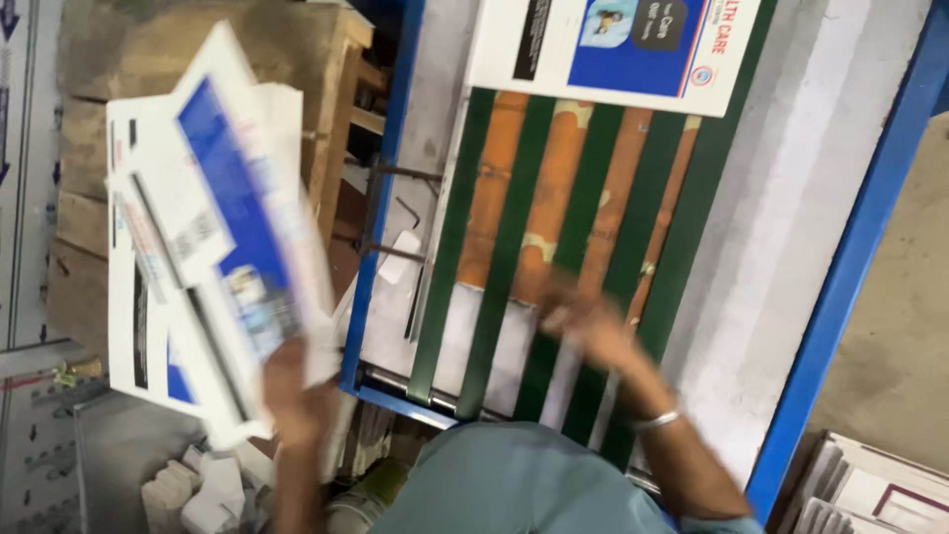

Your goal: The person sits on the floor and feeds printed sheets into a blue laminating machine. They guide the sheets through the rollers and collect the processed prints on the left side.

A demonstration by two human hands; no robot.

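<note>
Fingers [297,381] of your left hand [297,400] are closed round the lower edge of a sheaf of flat cartons [213,247], white with blue panels, held up and fanned out at the left of the view. Your right hand [583,321] is blurred; it lies low over the belts [514,237] with the fingers spread, and you cannot tell whether it touches them. It holds nothing that shows. A thin metal bangle [657,420] sits on that wrist.

Just under your hands, the green belts run away from you over orange rollers [559,188], inside a blue machine frame [850,267]. At the bottom right corner lies a stack of flat cards [880,489]. Behind the sheaf stands a wooden pallet [148,59]. Farthest off, at the top of the belts, one more flat carton [613,44] lies on them, white with a blue panel.
</note>
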